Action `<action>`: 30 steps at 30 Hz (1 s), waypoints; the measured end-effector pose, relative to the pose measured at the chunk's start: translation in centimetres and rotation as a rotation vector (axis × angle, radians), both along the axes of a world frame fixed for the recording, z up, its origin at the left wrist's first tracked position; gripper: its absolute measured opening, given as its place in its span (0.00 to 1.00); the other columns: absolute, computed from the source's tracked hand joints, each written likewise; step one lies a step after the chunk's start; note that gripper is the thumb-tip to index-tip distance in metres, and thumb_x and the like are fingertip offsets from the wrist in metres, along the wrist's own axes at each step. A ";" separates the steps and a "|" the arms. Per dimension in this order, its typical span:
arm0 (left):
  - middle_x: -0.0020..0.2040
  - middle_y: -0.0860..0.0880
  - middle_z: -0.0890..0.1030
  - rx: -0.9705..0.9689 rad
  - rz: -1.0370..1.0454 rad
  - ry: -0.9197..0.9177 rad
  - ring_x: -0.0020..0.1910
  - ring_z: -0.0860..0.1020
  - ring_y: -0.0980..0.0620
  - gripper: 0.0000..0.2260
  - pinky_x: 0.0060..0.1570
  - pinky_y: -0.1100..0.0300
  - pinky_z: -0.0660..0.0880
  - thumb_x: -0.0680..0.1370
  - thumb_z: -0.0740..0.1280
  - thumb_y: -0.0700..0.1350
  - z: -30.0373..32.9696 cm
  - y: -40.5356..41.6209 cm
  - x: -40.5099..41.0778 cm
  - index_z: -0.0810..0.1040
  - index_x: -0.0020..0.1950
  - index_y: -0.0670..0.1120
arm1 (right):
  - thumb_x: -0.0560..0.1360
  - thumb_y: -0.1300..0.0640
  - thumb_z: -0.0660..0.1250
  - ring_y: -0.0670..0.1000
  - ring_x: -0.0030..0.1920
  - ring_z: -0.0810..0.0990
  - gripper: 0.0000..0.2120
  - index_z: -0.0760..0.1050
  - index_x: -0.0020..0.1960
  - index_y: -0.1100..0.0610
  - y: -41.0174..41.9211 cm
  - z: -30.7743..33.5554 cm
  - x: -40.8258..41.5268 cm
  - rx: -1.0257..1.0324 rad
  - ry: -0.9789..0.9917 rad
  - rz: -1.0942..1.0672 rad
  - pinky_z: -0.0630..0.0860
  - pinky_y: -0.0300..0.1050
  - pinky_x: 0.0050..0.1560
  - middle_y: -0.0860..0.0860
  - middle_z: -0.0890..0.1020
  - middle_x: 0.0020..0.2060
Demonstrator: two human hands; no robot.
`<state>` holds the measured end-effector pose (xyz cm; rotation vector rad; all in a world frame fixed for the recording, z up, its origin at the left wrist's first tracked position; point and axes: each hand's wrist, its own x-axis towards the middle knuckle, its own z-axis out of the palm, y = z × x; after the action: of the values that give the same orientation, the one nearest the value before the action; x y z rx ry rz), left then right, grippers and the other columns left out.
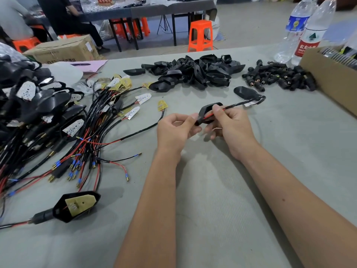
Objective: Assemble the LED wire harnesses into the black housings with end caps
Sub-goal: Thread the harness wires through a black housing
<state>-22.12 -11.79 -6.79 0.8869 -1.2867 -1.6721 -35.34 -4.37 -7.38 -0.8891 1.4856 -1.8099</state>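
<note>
My left hand (176, 128) pinches the lower end of a black housing (207, 111) at the table's middle. My right hand (229, 124) grips the same housing and pinches a red and black wire harness (241, 103) that runs through it toward the right. A pile of empty black housings (193, 72) lies at the back centre. Black end caps (280, 77) are heaped at the back right. Loose LED harnesses (108, 113) with small boards lie to the left. One assembled housing with a board (77, 206) rests at the front left.
A stack of finished units (29, 105) fills the far left. A cardboard box (328, 78) stands at the right edge, with two water bottles (301, 29) behind it. Beyond the table are an orange stool (201, 35), another bench and a seated person.
</note>
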 end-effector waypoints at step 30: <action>0.38 0.42 0.83 -0.051 0.029 -0.196 0.28 0.80 0.54 0.04 0.34 0.65 0.78 0.79 0.69 0.30 1.0 -0.8 1.5 0.79 0.47 0.38 | 0.83 0.52 0.66 0.46 0.25 0.71 0.08 0.77 0.53 0.57 0.5 1.3 -2.3 -0.176 -0.629 -0.153 0.65 0.36 0.22 0.54 0.84 0.42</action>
<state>-20.62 -12.56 -5.78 1.0546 -1.4336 -1.5526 -37.64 -3.83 -6.12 -0.2319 1.0209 -2.0963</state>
